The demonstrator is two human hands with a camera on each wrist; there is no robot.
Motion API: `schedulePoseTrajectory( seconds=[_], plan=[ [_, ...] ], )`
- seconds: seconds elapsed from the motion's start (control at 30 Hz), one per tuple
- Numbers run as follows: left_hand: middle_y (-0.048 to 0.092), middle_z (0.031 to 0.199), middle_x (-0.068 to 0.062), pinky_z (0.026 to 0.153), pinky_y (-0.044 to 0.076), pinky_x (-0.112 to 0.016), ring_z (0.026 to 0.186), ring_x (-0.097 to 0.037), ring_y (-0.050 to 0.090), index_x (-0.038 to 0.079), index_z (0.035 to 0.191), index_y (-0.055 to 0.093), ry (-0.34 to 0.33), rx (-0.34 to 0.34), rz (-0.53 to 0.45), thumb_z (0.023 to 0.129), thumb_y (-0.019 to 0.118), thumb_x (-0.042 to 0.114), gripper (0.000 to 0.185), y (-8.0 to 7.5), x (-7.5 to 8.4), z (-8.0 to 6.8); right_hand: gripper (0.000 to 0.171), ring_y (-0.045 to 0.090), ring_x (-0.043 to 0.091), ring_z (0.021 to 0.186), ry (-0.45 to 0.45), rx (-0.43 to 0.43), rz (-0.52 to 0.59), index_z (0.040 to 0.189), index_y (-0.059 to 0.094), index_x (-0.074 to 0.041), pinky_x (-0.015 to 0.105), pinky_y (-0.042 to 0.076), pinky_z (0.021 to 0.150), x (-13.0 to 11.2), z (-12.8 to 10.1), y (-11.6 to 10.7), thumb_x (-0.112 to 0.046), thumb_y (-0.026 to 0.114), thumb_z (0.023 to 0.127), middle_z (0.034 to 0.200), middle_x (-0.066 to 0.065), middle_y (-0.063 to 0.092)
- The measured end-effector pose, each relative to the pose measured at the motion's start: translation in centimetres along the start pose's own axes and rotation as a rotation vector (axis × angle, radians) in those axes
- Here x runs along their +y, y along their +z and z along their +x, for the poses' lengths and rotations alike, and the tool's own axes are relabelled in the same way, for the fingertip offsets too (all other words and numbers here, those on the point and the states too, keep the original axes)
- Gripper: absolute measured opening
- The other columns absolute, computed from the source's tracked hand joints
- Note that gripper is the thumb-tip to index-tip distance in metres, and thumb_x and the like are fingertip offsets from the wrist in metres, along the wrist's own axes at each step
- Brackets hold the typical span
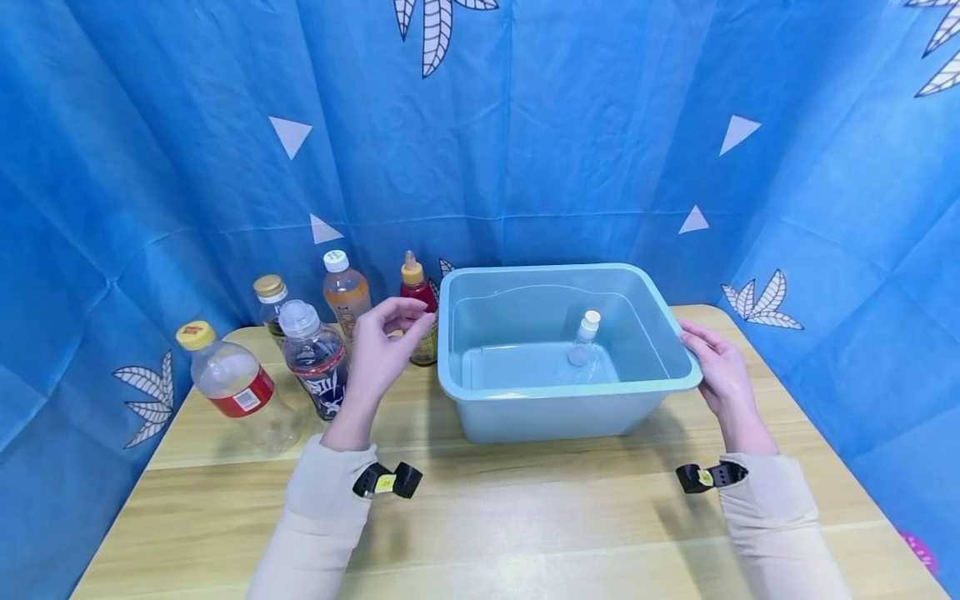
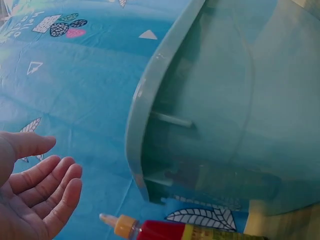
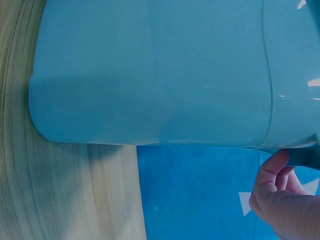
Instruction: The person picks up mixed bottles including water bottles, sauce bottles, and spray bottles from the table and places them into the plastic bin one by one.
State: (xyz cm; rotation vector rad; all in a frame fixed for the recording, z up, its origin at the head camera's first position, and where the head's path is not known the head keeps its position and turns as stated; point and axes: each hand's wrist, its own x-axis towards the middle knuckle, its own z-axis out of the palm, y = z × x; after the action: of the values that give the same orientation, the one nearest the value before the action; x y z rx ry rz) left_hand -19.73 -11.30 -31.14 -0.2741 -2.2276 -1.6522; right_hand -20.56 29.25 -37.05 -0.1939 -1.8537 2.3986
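Observation:
A light blue plastic tub (image 1: pixel 543 414) stands on the table, with a small clear bottle with a white cap (image 1: pixel 582 342) upright inside it. My right hand (image 1: pixel 716 367) grips the tub's right rim, fingers curled at its edge; the right wrist view shows that hand (image 3: pixel 282 192) at the rim too. My left hand (image 1: pixel 386 342) is raised left of the tub, fingers loosely bent and holding nothing. Behind it, partly hidden, stands a red squeeze bottle with a yellow nozzle cap (image 1: pixel 412 272). In the left wrist view, the hand (image 2: pixel 42 192) is apart from both tub and squeeze bottle.
Several bottles stand at the table's left: a clear one with a yellow cap and red label (image 1: pixel 243 392), a dark-labelled one (image 1: pixel 318 362), one with a gold cap (image 1: pixel 270 289) and an orange drink bottle (image 1: pixel 347 296). A blue curtain (image 1: pixel 570 125) hangs behind.

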Motion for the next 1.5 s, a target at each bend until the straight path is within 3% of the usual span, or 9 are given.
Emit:
schedulePoseTrajectory(
  seconds=[0.23,0.43,0.63,0.87,1.07,1.23,1.5],
  plan=[
    [0.063,0.088,-0.014,0.057,0.045,-0.014,0.072,-0.01,0.056,-0.003,0.094,0.063,-0.019,0.158,0.018,0.081,0.063,0.008,0.017,-0.9,-0.7,-1.6,0.015,0.061,0.007,0.072,0.01,0.0,-0.012,0.095,0.068,-0.019,0.019,0.05,0.061,0.0,0.0,0.0,-0.012,0.058,0.086,0.087,-0.006,0.064],
    [0.063,0.085,-0.013,0.057,0.046,-0.014,0.072,-0.006,0.056,-0.004,0.092,0.063,0.038,0.301,0.033,0.08,0.064,0.005,0.015,-1.8,-2.1,-2.7,0.014,0.06,0.007,0.072,0.01,0.009,-0.003,0.093,0.068,-0.02,0.019,0.05,0.061,0.0,0.0,-0.1,-0.011,0.059,0.085,0.087,-0.006,0.063],
    [0.061,0.089,-0.018,0.06,0.046,-0.014,0.075,-0.01,0.056,-0.009,0.094,0.06,0.06,0.419,-0.018,0.078,0.064,-0.001,0.018,-2.5,-2.6,-3.4,0.014,0.061,0.007,0.073,0.003,0.008,-0.003,0.094,0.068,-0.019,0.019,0.05,0.061,-0.1,0.0,-0.1,-0.012,0.06,0.085,0.088,-0.006,0.063],
    [0.054,0.1,-0.028,0.066,0.046,-0.015,0.088,-0.033,0.053,-0.017,0.101,0.053,0.065,0.528,0.004,0.077,0.062,-0.007,0.027,-3.1,-0.7,-4.6,0.016,0.061,0.007,0.072,0.005,0.005,0.021,0.094,0.068,-0.019,0.019,0.05,0.061,-0.1,0.1,-0.1,-0.01,0.059,0.085,0.088,-0.006,0.064],
    [0.056,0.104,-0.019,0.07,0.046,-0.023,0.095,-0.028,0.051,-0.01,0.104,0.055,0.045,0.651,0.084,0.074,0.068,-0.001,0.035,-3.9,-2.4,-4.6,0.016,0.061,0.007,0.073,0.013,0.01,0.012,0.095,0.068,-0.019,0.019,0.05,0.061,-0.1,-0.1,0.0,-0.011,0.059,0.085,0.088,-0.006,0.063],
    [0.05,0.111,-0.01,0.083,0.043,-0.03,0.104,-0.017,0.045,-0.002,0.113,0.053,-0.014,0.685,0.157,0.073,0.072,0.011,0.046,-4.7,-4.0,-4.3,0.015,0.06,0.006,0.072,0.013,0.01,0.0,0.094,0.068,-0.019,0.019,0.05,0.06,0.0,-0.1,-0.1,-0.011,0.058,0.086,0.089,-0.007,0.063],
    [0.042,0.12,-0.008,0.092,0.038,-0.032,0.112,-0.011,0.037,0.002,0.121,0.044,-0.058,0.656,0.202,0.074,0.072,0.021,0.059,-5.5,-4.6,-3.6,0.014,0.06,0.006,0.073,0.006,0.004,-0.007,0.095,0.068,-0.019,0.018,0.05,0.061,-0.1,-0.1,0.0,-0.014,0.06,0.085,0.09,-0.007,0.062]
  ],
)
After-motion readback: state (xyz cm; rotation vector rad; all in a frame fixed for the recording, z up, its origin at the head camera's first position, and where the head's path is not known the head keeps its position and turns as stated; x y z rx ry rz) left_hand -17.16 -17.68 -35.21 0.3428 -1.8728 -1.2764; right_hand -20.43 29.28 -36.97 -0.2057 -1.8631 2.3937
